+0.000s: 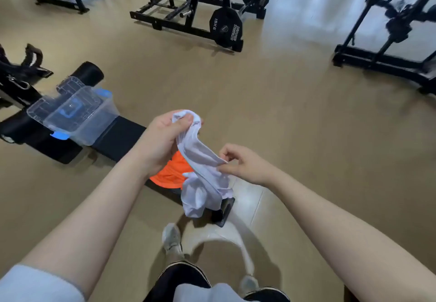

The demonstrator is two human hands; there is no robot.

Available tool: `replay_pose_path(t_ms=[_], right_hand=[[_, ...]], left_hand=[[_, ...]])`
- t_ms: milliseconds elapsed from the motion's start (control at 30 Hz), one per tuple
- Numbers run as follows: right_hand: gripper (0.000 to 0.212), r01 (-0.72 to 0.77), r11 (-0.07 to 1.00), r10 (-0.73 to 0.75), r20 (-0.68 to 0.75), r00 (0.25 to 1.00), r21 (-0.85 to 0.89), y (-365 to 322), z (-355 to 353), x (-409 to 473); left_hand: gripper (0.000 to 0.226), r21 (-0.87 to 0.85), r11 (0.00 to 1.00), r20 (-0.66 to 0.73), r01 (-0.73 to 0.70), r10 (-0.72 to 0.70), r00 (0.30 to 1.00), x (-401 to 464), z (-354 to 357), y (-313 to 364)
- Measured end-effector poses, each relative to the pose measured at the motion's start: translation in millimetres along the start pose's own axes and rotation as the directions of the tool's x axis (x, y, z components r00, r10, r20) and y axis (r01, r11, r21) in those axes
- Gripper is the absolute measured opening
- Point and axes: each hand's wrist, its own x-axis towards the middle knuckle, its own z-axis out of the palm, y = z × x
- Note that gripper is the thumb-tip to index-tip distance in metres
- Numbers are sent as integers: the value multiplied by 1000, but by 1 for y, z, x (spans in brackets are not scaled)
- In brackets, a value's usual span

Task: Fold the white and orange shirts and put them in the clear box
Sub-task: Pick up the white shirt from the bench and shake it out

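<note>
At centre frame, the left hand grips a bunched end of the white shirt, while the right hand pinches its edge; the rest hangs crumpled. Behind it, the orange shirt lies on a black bench. Farther left, the clear box sits on that bench.
</note>
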Motion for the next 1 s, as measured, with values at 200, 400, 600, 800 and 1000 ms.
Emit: replay_pose_path(t_ms=[200,400,600,800,1000], right_hand=[[13,-236,844,131,-241,962,-482,46,-36,-73],[17,-541,782,281,-600,749,-309,90,-59,-123],[28,-319,858,511,-595,620,403,103,-66,-139],[25,-195,653,589,-330,737,732,90,-81,-136],[43,-153,601,528,-245,813,785,80,-79,-98]], left_hand=[[24,-27,1000,-259,6,-13,966,-34,28,-30],[22,-108,989,-273,98,-125,954,-56,64,-51],[25,-22,989,-162,149,-151,975,-65,108,-59],[33,180,953,-341,243,-171,925,-63,95,-80],[17,87,945,-523,316,-227,822,-65,67,-102]])
